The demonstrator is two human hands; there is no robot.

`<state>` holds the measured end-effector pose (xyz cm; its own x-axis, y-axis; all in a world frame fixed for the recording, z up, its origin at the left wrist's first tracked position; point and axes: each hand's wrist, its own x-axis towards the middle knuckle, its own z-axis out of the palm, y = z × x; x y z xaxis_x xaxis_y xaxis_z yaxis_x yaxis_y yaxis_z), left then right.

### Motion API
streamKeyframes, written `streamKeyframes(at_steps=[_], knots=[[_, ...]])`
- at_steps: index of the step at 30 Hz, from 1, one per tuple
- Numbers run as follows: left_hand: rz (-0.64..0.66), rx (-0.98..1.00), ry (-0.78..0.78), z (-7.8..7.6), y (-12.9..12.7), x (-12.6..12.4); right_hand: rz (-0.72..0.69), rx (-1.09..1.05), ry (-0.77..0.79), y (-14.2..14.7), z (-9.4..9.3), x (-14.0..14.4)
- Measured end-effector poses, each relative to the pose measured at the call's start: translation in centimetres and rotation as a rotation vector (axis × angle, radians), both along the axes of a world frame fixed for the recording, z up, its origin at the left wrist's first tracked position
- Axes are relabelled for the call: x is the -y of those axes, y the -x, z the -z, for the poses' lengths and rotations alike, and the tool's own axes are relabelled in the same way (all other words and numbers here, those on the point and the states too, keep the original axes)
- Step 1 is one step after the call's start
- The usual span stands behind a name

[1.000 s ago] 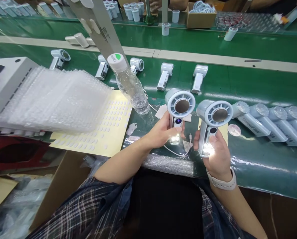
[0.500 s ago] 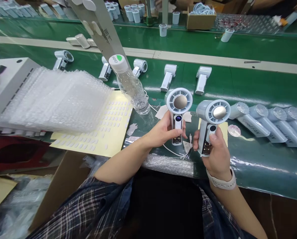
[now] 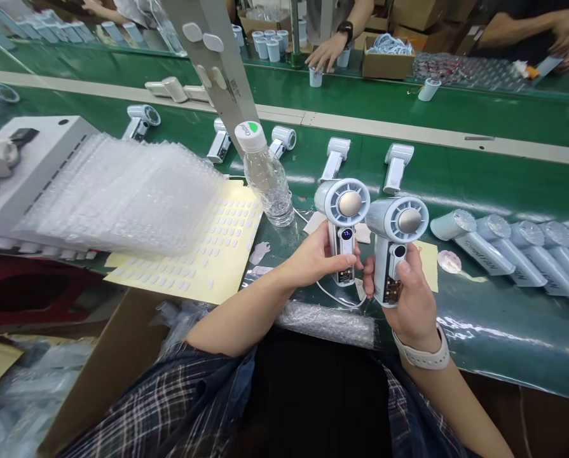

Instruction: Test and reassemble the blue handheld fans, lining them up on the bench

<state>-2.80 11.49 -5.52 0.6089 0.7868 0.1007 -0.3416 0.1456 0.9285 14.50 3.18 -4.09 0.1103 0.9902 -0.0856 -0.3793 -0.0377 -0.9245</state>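
My left hand (image 3: 320,256) is closed round the handle of a light-blue handheld fan (image 3: 349,205), its thumb on the front below a small lit display. A second handheld fan (image 3: 408,221) is gripped in my right hand (image 3: 414,286), thumb at the side of its handle; its display looks dark. Both fans stand upright side by side, silver round centres facing me, with circuit parts showing low on their handles. Beneath them a white cable (image 3: 334,298) lies on the green bench. A rolled piece of bubble wrap (image 3: 329,321) rests at the bench's near edge.
A water bottle (image 3: 267,175) stands left of the fans, beside bubble-wrap bags (image 3: 126,191) and a yellow sticker sheet (image 3: 203,267). Several fans in clear wrap (image 3: 484,245) lie at right. More fans (image 3: 398,166) lie on the green belt. Across it, a co-worker's hand (image 3: 329,52) touches a cup-shaped part.
The right fan has moved left, closer to the left one, and turned more toward me. A co-worker's hand has come onto the cup-shaped part across the belt. The view has shifted slightly.
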Motion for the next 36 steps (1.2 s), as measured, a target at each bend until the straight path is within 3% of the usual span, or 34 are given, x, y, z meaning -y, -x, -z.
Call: streamKeyframes(at_steps=[6,8,10,13,16,18,21,23,26,30,34,36], knots=[[-0.061,-0.142,0.057,-0.2,-0.2,0.0,0.002,-0.009,0.000,-0.2,0.3,0.1],[-0.063,-0.080,0.078,-0.1,-0.3,0.1,-0.029,-0.018,-0.006,0.1,0.4,0.1],[0.035,0.061,0.126,0.2,-0.4,0.3,-0.089,0.006,-0.033,0.6,0.3,0.0],[0.213,0.232,0.205,0.4,-0.1,0.2,-0.189,0.268,-0.098,0.6,-0.7,-1.2],[0.095,0.289,0.217,0.2,0.3,-0.2,-0.289,0.682,-0.126,-0.8,-2.0,-3.6],[0.002,0.303,0.263,-0.2,0.4,-0.4,-0.245,0.850,-0.088,-1.8,-2.1,-5.8],[-0.019,0.332,0.352,-0.7,0.4,-0.5,-0.036,1.055,-0.047,-1.4,-0.4,-8.7],[-0.015,0.354,0.366,-0.9,0.3,-0.2,-0.030,1.149,-0.058,0.0,1.6,-9.6],[-0.003,0.342,0.353,-1.2,0.4,0.3,-0.165,1.155,-0.076,1.8,3.6,-9.8],[0.055,0.255,0.360,-1.5,0.7,0.7,-0.235,1.139,-0.093,0.2,3.1,-9.2],[0.093,0.228,0.336,-1.4,0.7,0.8,-0.062,0.941,-0.134,-3.5,0.5,-7.5],[0.085,0.218,0.318,-1.1,0.6,0.9,0.043,0.722,-0.290,-4.2,-0.8,-6.4]])
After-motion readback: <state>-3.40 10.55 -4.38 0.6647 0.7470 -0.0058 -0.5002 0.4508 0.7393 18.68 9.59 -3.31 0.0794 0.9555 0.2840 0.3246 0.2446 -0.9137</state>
